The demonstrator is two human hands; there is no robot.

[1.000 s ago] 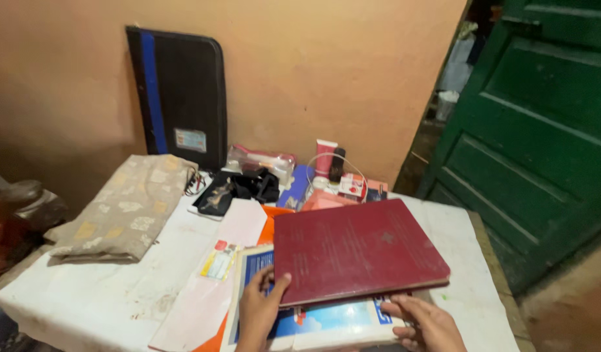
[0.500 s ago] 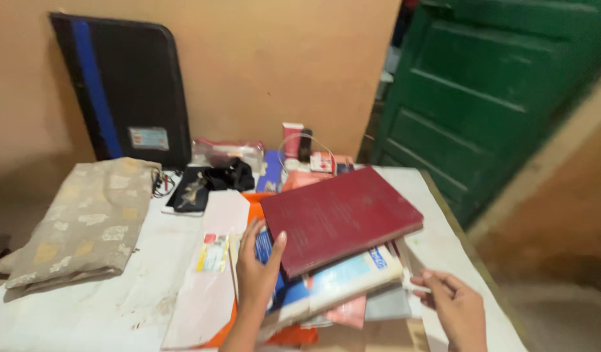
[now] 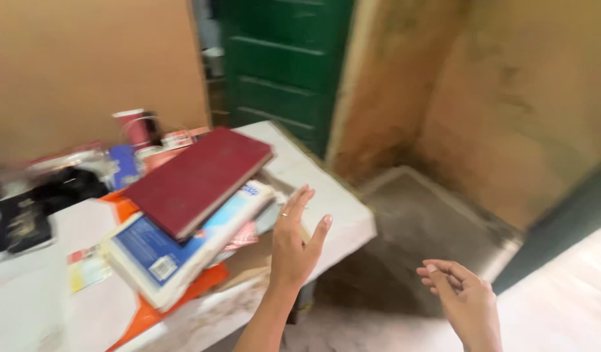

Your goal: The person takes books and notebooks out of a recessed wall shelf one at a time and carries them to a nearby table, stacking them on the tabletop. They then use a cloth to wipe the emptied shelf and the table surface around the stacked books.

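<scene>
Hovering just off the right side of the book stack, the left hand (image 3: pixel 295 242) is spread wide, palm turned toward the books, holding nothing; I cannot tell whether its fingertips brush the stack or stand just clear. The maroon hardcover book (image 3: pixel 199 177) lies topmost, to the left of that hand, its long axis running from the near-left up toward the table's far right corner. Under it sits a thick white-edged book with a blue cover (image 3: pixel 158 255), jutting toward the near edge, and beneath that an orange folder (image 3: pixel 195 287) overhanging slightly. The right hand (image 3: pixel 462 301) hangs well apart, past the table's right edge over the grey floor (image 3: pixel 430 228), fingers loosely curled and empty. So the left hand is much the nearer. The white table (image 3: pixel 326 212) ends just right of the stack, leaving only a narrow bare strip there; clutter crowds the far-left side, and a green door (image 3: pixel 281 65) stands beyond the far corner.
</scene>
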